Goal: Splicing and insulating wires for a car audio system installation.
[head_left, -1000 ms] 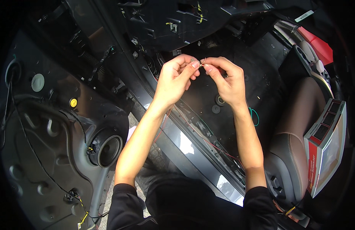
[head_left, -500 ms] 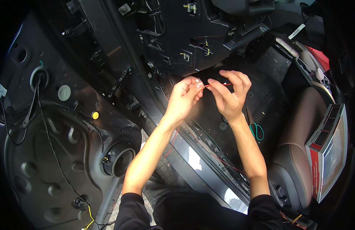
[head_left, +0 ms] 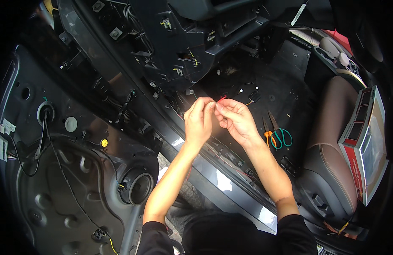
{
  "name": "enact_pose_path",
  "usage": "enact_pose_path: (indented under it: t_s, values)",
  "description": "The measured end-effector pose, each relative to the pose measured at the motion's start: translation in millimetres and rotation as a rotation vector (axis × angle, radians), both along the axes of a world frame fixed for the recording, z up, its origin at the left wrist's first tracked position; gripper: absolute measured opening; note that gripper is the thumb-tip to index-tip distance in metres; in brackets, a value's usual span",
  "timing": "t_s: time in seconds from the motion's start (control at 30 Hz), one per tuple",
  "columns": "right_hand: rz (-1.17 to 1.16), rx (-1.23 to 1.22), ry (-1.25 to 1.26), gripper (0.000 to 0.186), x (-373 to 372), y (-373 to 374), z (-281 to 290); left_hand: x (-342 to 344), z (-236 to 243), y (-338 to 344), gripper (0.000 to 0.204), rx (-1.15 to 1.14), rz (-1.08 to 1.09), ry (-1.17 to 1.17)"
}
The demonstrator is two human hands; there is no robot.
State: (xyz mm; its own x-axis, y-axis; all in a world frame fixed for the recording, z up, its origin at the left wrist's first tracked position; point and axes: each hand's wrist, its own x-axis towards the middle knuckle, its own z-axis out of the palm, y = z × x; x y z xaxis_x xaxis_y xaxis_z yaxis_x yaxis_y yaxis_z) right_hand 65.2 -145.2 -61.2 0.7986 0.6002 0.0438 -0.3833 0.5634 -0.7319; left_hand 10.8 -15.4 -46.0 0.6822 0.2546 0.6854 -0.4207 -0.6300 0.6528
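Red wire [head_left: 222,98] shows at the pinched fingertips of the right hand [head_left: 239,122]; the left hand [head_left: 199,123] meets them, but I cannot tell whether it grips anything. Farther down, green-handled scissors [head_left: 273,122] and orange-handled pliers [head_left: 267,137] lie on the dark car floor [head_left: 283,100].

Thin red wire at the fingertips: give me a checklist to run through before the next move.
1. Thin red wire held: ok, at the fingertips of the right hand.
2. Grip of the left hand: cannot tell, whatever it pinches is hidden.
3. Tools put away: not ok, green-handled scissors with dark blades and an orange-handled tool lie on the dark floor.
4. Scissors apart from both hands: ok.
5. Small black-and-yellow plug fully home on the round black speaker: cannot tell, too small.
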Motion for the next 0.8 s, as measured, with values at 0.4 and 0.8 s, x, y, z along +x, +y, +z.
enact_pose_path:
  t_s: [0.4,0.8]
  values:
    - [-0.089,-0.101,-0.377,0.011,2,11,18,-9,27,11,0.019,-0.254,-0.085,0.237]
    - [-0.713,-0.249,-1.221,0.006,19,31,-5,-10,43,16,0.019,-0.568,-0.288,0.431]
